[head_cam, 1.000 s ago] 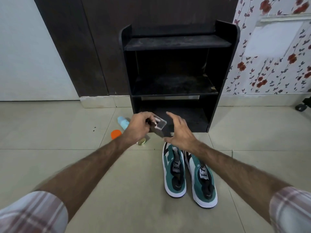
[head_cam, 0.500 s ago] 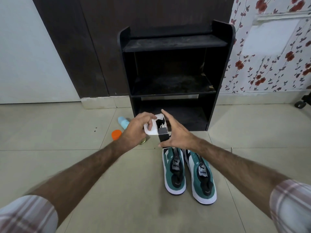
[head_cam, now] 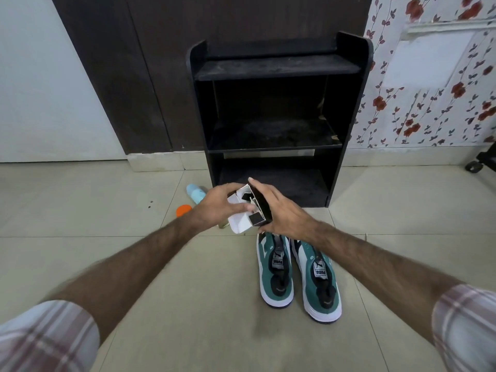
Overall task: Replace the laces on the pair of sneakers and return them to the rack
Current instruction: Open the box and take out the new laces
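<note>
Two green and white sneakers, one on the left [head_cam: 276, 275] and one on the right [head_cam: 320, 285], lie side by side on the tiled floor with no laces in them, toes toward the rack. In front of the black shoe rack [head_cam: 276, 68], both hands hold a small white and black box [head_cam: 243, 221] above the sneakers' toes. My left hand [head_cam: 217, 205] grips its white flap side. My right hand [head_cam: 281, 210] holds its black side, fingers along it. Something black shows inside the open box.
A light blue bottle [head_cam: 196, 193], an orange cap [head_cam: 183, 210] and a small metallic tin [head_cam: 223, 225], mostly hidden by my left hand, lie on the floor left of the rack. A dark wheel [head_cam: 473, 165] sits at the far right by the floral wall.
My right hand has come onto the box, which my left hand held alone a second ago. The box has turned and its flap is open wider, white side facing me.
</note>
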